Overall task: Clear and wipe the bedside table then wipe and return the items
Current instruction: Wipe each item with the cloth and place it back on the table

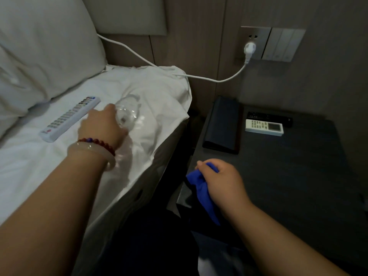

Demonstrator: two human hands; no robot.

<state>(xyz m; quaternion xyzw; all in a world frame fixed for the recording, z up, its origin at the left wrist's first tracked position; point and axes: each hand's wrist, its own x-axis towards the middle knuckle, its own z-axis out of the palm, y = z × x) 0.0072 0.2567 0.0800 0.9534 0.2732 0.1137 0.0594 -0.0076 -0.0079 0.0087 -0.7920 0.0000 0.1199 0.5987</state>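
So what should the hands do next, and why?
Probably close the left hand round the clear bottle lying on the bed and bring it toward the blue cloth bunched in the right hand for a wipe. Two remotes and a dark case already sit on the bedside table, so items appear to be going back.

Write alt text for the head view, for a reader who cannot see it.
A person's left hand grips a clear plastic bottle lying on the white bed beside a white remote, while the right hand holds a blue cloth at the edge of a dark bedside table. A black folder and two more remotes remain on the table.
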